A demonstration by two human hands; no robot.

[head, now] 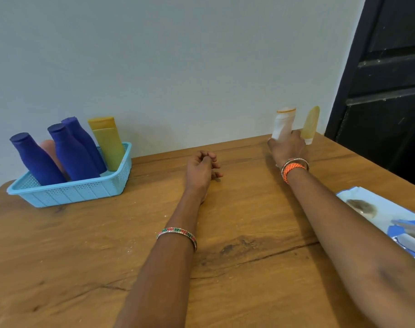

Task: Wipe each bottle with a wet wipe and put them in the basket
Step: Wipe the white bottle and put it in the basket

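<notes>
home rm, prob | wooden table [225,268] | plain wall [178,67] | dark panelled door [391,79]

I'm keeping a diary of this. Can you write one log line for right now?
right hand: grips white plastic bottle | left hand: rests on wooden table, holds nothing | light blue plastic basket: five bottles

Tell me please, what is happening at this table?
A person is clearing bottles into a basket. The right hand grips a white bottle at the far edge, beside a yellow tube. The left hand rests loosely curled, holding nothing. Five bottles already stand in the basket.
</notes>
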